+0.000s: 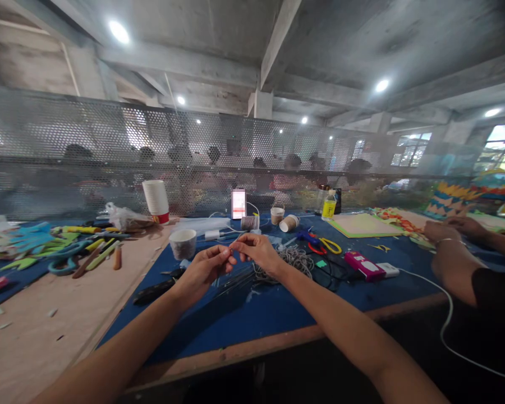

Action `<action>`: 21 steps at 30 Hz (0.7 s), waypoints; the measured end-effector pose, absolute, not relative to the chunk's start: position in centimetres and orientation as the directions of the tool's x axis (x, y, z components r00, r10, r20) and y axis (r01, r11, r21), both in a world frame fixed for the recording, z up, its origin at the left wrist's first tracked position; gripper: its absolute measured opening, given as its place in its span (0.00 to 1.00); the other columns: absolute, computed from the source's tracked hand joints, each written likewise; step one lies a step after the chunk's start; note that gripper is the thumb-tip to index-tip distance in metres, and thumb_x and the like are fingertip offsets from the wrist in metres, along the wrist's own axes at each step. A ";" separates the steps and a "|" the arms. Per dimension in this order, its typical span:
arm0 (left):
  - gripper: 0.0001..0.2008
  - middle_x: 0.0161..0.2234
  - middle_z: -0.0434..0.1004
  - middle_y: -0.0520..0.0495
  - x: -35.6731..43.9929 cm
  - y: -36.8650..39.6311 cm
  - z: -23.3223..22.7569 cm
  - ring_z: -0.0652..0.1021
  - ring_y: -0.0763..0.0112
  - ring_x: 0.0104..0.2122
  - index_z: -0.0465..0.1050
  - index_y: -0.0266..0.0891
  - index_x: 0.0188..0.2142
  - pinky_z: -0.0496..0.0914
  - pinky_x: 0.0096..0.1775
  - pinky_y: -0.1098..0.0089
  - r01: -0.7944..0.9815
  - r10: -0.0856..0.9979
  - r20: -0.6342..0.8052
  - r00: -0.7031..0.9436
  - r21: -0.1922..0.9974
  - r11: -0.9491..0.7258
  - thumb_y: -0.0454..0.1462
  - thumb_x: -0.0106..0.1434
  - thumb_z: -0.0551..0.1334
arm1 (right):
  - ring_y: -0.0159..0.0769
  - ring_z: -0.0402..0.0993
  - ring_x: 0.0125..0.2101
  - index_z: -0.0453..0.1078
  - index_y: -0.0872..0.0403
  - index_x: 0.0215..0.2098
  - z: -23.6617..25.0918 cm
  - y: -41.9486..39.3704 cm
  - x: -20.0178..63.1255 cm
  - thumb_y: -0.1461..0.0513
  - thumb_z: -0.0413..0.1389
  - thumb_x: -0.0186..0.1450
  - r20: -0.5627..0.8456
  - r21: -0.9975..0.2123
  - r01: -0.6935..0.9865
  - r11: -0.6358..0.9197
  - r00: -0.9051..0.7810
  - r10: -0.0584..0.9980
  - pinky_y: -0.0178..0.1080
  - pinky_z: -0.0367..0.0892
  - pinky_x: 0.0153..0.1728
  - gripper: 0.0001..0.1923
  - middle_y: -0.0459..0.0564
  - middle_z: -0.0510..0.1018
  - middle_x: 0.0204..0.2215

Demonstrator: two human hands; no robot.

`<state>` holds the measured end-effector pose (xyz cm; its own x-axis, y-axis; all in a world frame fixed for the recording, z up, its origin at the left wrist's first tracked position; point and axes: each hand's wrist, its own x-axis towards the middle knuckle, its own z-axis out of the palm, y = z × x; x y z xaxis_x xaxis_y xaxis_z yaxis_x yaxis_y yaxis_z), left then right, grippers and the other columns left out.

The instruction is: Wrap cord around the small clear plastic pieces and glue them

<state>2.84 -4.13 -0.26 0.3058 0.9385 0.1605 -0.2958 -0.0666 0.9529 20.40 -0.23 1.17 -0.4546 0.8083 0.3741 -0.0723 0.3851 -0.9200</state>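
Observation:
Above the blue tabletop (219,336), my left hand (208,266) and my right hand (256,252) meet fingertip to fingertip. Both are closed in a pinch; whatever sits between the fingers is too small to make out. A tangle of grey cord (297,262) lies just beyond my right wrist. Under my hands several thin dark strands (238,282) are spread over the blue surface. Beside my left wrist rests a black-handled tool (154,292), its far end partly hidden. A white paper cup (183,244) stands behind my left hand.
Left are blue-handled scissors (65,261), wooden-handled tools (116,258) and a cup stack (155,201). Right lie a blue glue gun (310,238), yellow-handled scissors (331,246), a magenta box (364,266) and a white cable (449,314). A lit phone (238,203) stands ahead. A co-worker's arms (457,261) reach in.

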 end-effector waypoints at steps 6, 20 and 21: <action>0.06 0.30 0.77 0.47 2.8 -4.0 -0.3 0.75 0.77 0.26 0.75 0.35 0.32 0.70 0.32 0.77 -0.402 0.921 0.101 0.375 0.914 0.063 0.37 0.60 0.67 | 0.26 0.64 0.21 0.76 0.54 0.34 1.2 -0.2 20.4 0.47 0.60 0.58 0.407 -0.907 -0.115 0.405 -0.484 0.775 0.31 0.57 0.22 0.19 0.43 0.72 0.22; 0.11 0.32 0.82 0.42 3.2 -4.6 0.1 0.79 0.68 0.32 0.74 0.36 0.31 0.71 0.41 0.68 -0.121 0.935 0.159 0.316 0.985 -0.126 0.43 0.58 0.67 | 0.26 0.64 0.20 0.74 0.56 0.33 0.7 0.2 20.3 0.49 0.63 0.56 0.400 -0.913 -0.120 0.390 -0.450 0.798 0.31 0.57 0.21 0.19 0.41 0.71 0.18; 0.11 0.32 0.82 0.42 3.2 -4.6 0.1 0.79 0.69 0.31 0.74 0.36 0.32 0.71 0.40 0.68 -0.142 0.930 0.138 0.340 0.985 -0.094 0.43 0.59 0.67 | 0.26 0.64 0.20 0.74 0.56 0.33 0.7 0.2 20.4 0.49 0.63 0.56 0.405 -0.911 -0.131 0.390 -0.455 0.793 0.31 0.57 0.21 0.19 0.42 0.71 0.18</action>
